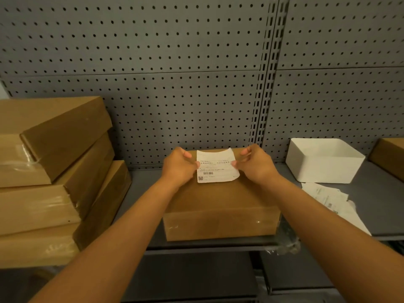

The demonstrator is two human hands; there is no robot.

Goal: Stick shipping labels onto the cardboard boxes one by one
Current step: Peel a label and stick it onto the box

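A brown cardboard box [220, 206] sits on the grey shelf in front of me. Above its far half I hold a white shipping label [215, 166] printed with text, a barcode and a QR code. My left hand [180, 168] pinches the label's left edge. The right edge is pinched by my right hand [258, 164]. The label's top edge curls upward, and I cannot tell whether its lower part touches the box top.
Three cardboard boxes [52, 171] are stacked at the left, sealed with clear tape. A white open bin [323, 160] stands at the right, with loose paper sheets [332, 200] in front of it. Another box [391, 156] pokes in at far right. Pegboard wall [175, 62] behind.
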